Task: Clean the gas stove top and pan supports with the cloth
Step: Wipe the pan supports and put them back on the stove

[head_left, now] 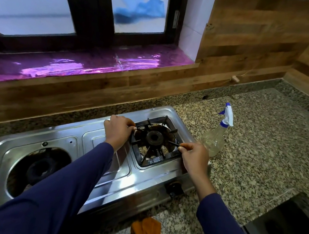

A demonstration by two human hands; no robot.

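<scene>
A steel two-burner gas stove (pixel 104 178) sits on the granite counter. Its right burner carries a black pan support (pixel 145 157) around a dark burner head (pixel 154 137). My left hand (pixel 118 130) pinches the support's left prong. My right hand (pixel 195 156) pinches its right prong. The left burner (pixel 40 169) is bare, with no support on it, and is stained brown. An orange cloth (pixel 146 233) lies on the counter in front of the stove, touched by neither hand.
A clear spray bottle (pixel 214 141) with a blue and white trigger stands just right of the stove. The granite counter (pixel 261 148) stretches to the right. A dark sink opening (pixel 287 228) is at lower right. A wood-panelled wall and a purple-lined window sill (pixel 78 66) lie behind.
</scene>
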